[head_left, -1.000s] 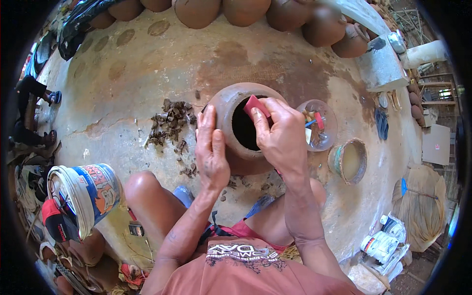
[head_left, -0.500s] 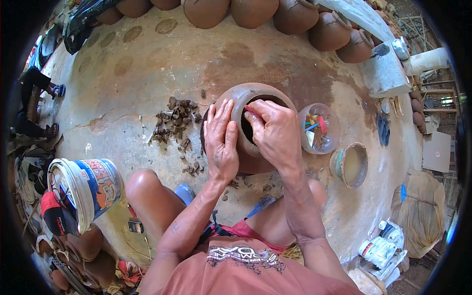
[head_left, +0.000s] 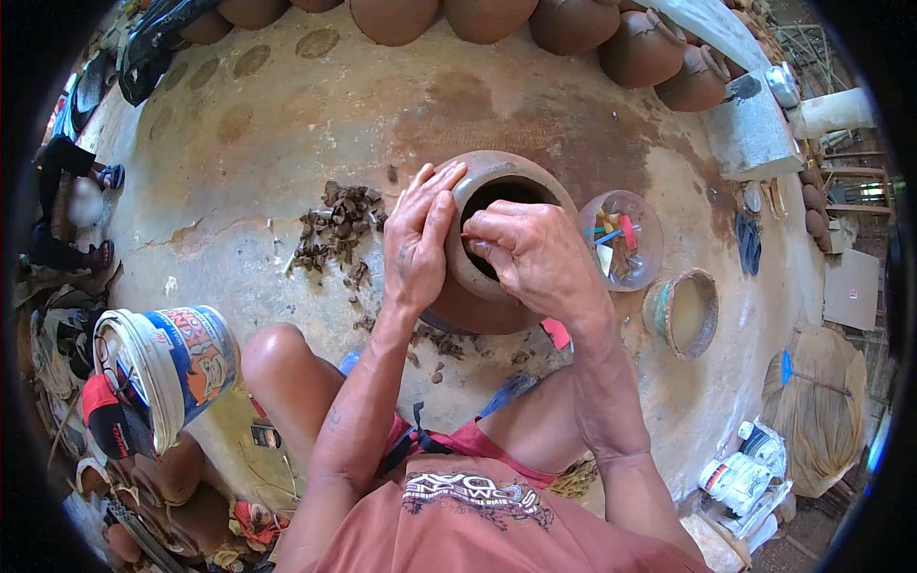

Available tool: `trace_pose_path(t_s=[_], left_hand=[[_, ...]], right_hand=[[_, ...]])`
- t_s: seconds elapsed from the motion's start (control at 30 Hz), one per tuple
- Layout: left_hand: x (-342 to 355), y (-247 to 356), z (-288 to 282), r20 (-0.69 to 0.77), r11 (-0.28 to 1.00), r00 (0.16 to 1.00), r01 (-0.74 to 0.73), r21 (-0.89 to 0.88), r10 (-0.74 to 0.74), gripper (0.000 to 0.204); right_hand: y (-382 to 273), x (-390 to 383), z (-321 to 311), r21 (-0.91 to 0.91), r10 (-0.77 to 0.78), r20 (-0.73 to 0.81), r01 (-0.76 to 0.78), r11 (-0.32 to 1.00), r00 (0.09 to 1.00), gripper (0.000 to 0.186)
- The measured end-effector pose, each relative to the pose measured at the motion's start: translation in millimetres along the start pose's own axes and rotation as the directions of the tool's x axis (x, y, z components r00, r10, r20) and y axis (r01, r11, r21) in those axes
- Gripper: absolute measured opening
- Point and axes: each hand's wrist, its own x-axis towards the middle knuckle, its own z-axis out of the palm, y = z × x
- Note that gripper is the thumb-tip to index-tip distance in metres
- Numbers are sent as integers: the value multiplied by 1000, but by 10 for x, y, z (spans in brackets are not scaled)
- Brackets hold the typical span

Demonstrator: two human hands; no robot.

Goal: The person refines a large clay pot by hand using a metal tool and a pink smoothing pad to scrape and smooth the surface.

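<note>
A round brown clay pot stands between my knees, its wide mouth tilted up toward me. My left hand lies flat on the left side of the pot's shoulder, fingers stretched out and close together. Over the mouth, my right hand is closed in a pinch at the left inner side of the rim. A bit of a small red piece shows at its fingertips; the rest is hidden, so I cannot tell its kind. The fingers partly cover the dark opening.
Brown clay scraps lie left of the pot. To its right are a clear plastic tub of small tools and a bowl of cloudy water. A white bucket stands at left. Clay pots line the far edge.
My right hand has shifted slightly left and down along the rim, with the red piece. My left hand has slid a little left and up on the pot's shoulder.
</note>
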Motion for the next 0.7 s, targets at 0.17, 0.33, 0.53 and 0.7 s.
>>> trace_pose_path(t_s=[0.17, 0.33, 0.53, 0.7], left_hand=[[265, 6, -7, 117, 997, 991, -58, -42, 62, 40], [435, -70, -30, 201, 991, 979, 66, -113, -43, 42], [452, -108, -12, -58, 991, 997, 45, -129, -53, 37], [-11, -79, 87, -175, 988, 981, 59, -142, -84, 41]], right_hand=[[56, 12, -103, -34, -65, 78, 68, 997, 995, 6], [134, 30, -240, -26, -139, 236, 149, 989, 962, 7], [149, 85, -342, -43, -63, 137, 70, 997, 989, 12], [82, 158, -133, -93, 140, -286, -173, 981, 948, 10]])
